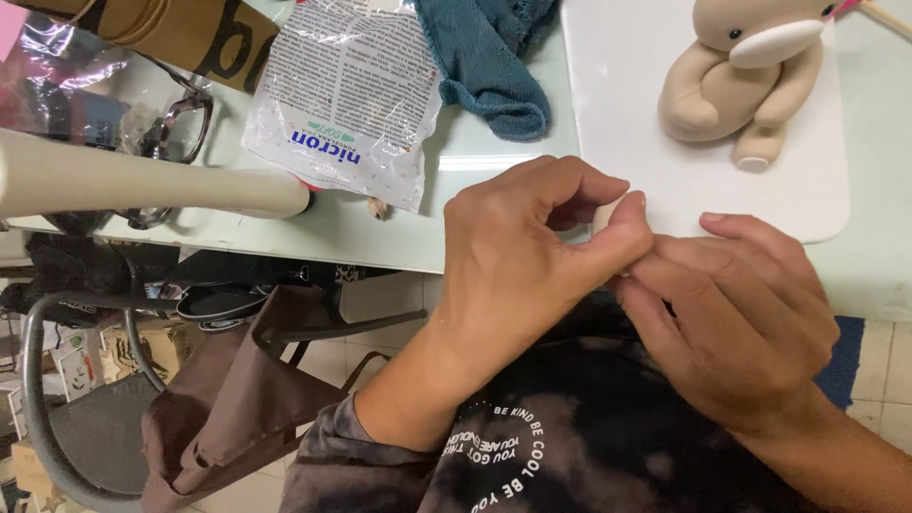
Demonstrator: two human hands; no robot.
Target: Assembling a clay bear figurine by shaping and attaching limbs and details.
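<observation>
My left hand and my right hand meet at the table's front edge, fingertips pinched together on a small pale lump of clay that is mostly hidden by the fingers. Beyond them a beige clay animal figure with a white snout sits upright on a white board.
A white printed plastic packet lies to the left, a teal cloth behind it. Eyeglasses rest at far left. A pale cylinder juts in from the left. Below the table stand a chair and a brown bag.
</observation>
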